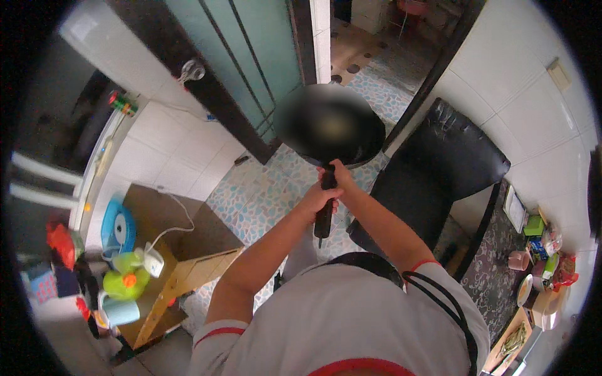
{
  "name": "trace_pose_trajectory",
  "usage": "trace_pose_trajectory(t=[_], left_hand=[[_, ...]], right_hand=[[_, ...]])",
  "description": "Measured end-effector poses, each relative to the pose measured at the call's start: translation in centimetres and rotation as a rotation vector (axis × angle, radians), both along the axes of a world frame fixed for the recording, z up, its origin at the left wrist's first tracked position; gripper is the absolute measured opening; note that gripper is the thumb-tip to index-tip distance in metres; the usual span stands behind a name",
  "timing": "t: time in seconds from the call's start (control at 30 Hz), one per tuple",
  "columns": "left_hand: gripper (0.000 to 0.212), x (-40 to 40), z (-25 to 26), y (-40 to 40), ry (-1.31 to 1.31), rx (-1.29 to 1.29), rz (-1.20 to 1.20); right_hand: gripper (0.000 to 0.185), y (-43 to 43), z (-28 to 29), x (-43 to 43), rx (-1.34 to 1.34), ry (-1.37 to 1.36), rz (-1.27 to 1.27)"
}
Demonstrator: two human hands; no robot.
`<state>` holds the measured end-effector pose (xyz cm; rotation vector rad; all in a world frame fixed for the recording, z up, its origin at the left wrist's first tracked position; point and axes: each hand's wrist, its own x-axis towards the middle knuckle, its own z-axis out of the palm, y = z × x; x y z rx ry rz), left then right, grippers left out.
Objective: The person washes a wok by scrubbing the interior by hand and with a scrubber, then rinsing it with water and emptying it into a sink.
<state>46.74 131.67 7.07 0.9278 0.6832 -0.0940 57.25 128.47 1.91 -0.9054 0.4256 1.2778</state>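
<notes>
A large dark wok (362,136) extends out in front of me over the tiled floor, its long black handle (322,221) pointing back towards my body. My left hand (322,197) is wrapped around the middle of that handle. Just above it, closer to the pan, my right hand (338,174) grips the same handle, so the two hands touch. A blurred patch covers much of the wok's inside, and whether anything lies in it cannot be told.
A black padded chair (409,188) stands close on the right, beside a patterned table (494,263) with a cup, packages and a cutting board (510,340). At left, a wooden table (188,235) holds a small green fan (126,280). Ahead are a glass-panelled door (244,56) and a doorway.
</notes>
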Motion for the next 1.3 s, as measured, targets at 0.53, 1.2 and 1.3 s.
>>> trace_pose_trajectory(t=[0.53,1.2,1.3], left_hand=[[0.031,22.6,-0.3,17.1,-0.111,0.116,-0.374],[0.025,55.8,-5.0,33.4,-0.073,0.256,-0.664],[0.025,61.5,-5.1,34.3,-0.031,0.219,-0.717]], right_hand=[[0.053,8.8,-0.8,23.6,0.035,-0.253,0.355],[0.028,5.5,-7.1,51.1,-0.594,-0.507,-0.148],[0.027,4.8,-6.9,52.8,-0.794,-0.370,-0.199]])
